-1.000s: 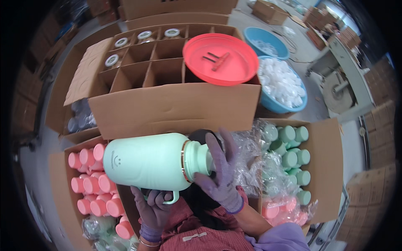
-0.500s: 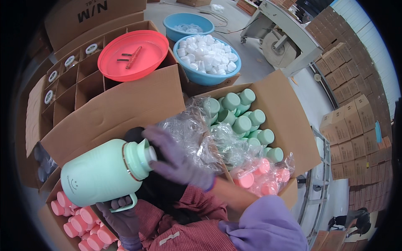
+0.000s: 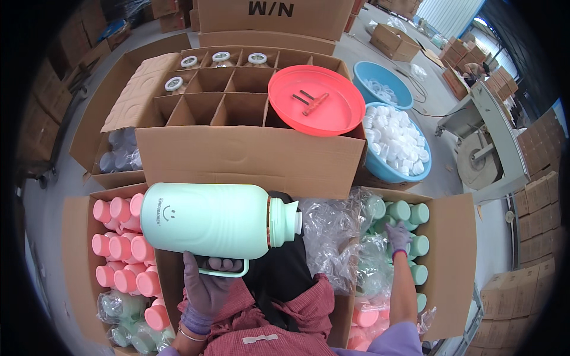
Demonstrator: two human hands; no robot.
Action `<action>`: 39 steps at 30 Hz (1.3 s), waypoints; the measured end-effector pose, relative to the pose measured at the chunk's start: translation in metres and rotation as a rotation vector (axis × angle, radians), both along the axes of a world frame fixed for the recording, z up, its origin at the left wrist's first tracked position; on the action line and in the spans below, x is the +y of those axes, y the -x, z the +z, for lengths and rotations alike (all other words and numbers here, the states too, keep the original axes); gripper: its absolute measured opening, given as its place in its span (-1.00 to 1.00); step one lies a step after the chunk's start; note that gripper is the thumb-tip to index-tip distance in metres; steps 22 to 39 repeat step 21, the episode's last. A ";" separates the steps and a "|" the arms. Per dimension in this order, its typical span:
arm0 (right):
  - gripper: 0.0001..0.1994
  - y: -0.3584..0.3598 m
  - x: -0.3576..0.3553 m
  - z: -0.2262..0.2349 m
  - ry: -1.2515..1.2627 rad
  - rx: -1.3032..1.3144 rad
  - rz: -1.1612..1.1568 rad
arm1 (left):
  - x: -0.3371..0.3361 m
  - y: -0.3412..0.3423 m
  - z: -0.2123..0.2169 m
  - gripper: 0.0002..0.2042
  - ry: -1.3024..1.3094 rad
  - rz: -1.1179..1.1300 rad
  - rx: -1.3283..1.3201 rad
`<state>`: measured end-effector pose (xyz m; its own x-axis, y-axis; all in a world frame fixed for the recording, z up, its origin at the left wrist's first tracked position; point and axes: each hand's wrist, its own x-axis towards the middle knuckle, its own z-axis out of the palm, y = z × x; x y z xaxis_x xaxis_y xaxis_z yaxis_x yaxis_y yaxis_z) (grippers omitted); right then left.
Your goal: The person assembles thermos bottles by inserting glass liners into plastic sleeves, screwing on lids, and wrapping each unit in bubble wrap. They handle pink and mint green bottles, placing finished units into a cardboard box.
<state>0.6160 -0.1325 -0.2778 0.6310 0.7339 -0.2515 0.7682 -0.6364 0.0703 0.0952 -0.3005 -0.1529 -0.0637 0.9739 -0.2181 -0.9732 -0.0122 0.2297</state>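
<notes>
A large mint-green jug [image 3: 205,219] with a smiling face on its side lies tilted across my lap, its spout and white stopper [image 3: 297,223] pointing right. My left hand [image 3: 208,282] is closed around the jug's handle [image 3: 240,270] from below. Over in the carton on the right, my right hand [image 3: 398,237], gloved in grey-purple, reaches among mint-green cup-shaped lids [image 3: 419,244]. Its fingers look apart, and their tips are partly lost among the lids. Clear plastic wrapping [image 3: 329,237] lies bunched beside that carton.
Pink cup-shaped lids [image 3: 122,246] fill the left carton. Ahead stands a divided carton [image 3: 249,157] with several white-topped bottles and a pink basin [image 3: 332,110] holding small tools. Blue basins hold white caps [image 3: 398,142] and clear rings [image 3: 380,92]. A wheeled machine [image 3: 496,136] stands at right.
My right hand has left the jug's mouth and gone right into the carton of green lids. The view has turned, and the jug now lies more level in my left hand.
</notes>
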 end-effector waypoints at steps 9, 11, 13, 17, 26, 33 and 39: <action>0.09 0.260 -0.095 0.161 -1.198 0.336 0.943 | 0.011 -0.017 0.018 -0.54 0.010 -0.114 -0.070; -0.10 0.289 -0.093 0.162 -1.235 0.561 0.781 | 0.012 -0.020 0.021 -0.55 0.029 -0.120 -0.095; -0.23 0.299 -0.078 0.158 -1.214 0.814 0.672 | 0.010 -0.020 0.031 -0.54 0.044 -0.072 -0.057; -0.38 0.321 -0.049 0.148 -0.913 1.712 0.430 | 0.020 -0.003 0.036 -0.56 -0.117 0.050 0.458; -0.26 0.341 0.007 0.159 -0.336 2.356 0.301 | 0.041 0.030 0.068 -0.62 -0.191 -0.096 0.941; -0.26 0.341 0.007 0.159 -0.336 2.356 0.301 | 0.041 0.030 0.068 -0.62 -0.191 -0.096 0.941; -0.26 0.341 0.007 0.159 -0.336 2.356 0.301 | 0.041 0.030 0.068 -0.62 -0.191 -0.096 0.941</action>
